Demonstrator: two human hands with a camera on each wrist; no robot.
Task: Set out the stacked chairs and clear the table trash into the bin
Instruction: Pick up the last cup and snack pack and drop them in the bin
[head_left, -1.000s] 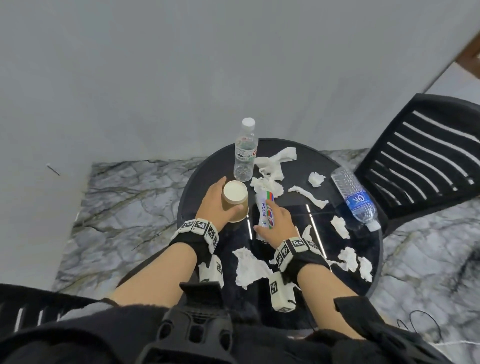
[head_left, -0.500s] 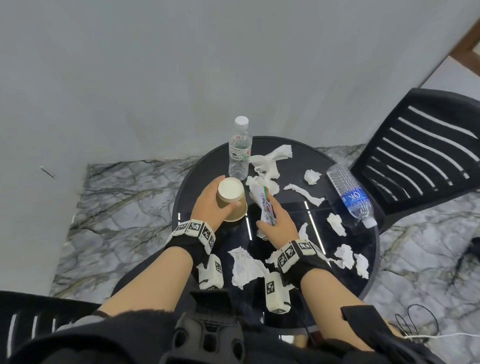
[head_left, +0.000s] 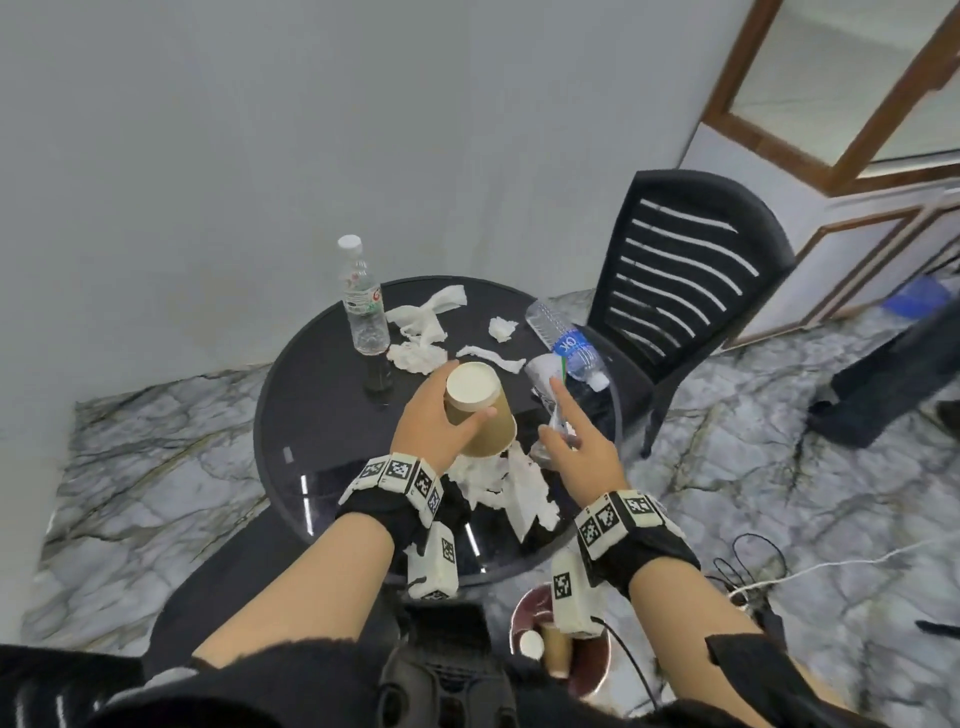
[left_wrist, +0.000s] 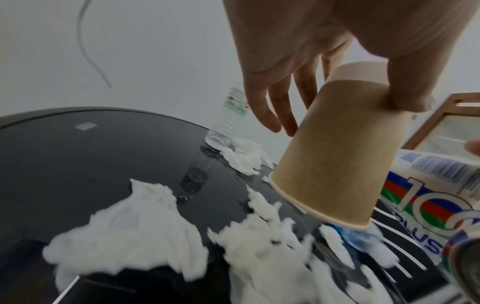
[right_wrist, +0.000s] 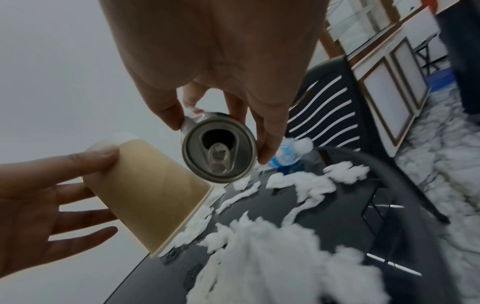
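Note:
My left hand (head_left: 467, 400) grips a brown paper cup (head_left: 480, 421), upside down and tilted, above the round black glass table (head_left: 311, 415); thumb and fingers hold its base end (left_wrist: 337, 156). Beside it my right hand (head_left: 558, 415) pinches a white drink can (right_wrist: 218, 148) by its top end; the can's opened lid faces the right wrist camera. An upright water bottle (head_left: 363, 306), a lying blue-label bottle (head_left: 566, 338) and several crumpled tissues (head_left: 498, 483) stay on the table. A dark red bin (head_left: 587, 670) with a cup inside stands below my right wrist.
A black slatted chair (head_left: 691, 270) stands at the table's far right. A second dark chair seat (head_left: 223, 592) sits near my left arm. A person's dark trouser legs (head_left: 893, 379) are at the right; cables (head_left: 753, 571) lie on the marble floor.
Both hands have lifted off the table, the left with the cup, now tipped, and the right with the can. My view has swung right and the bin has come into sight.

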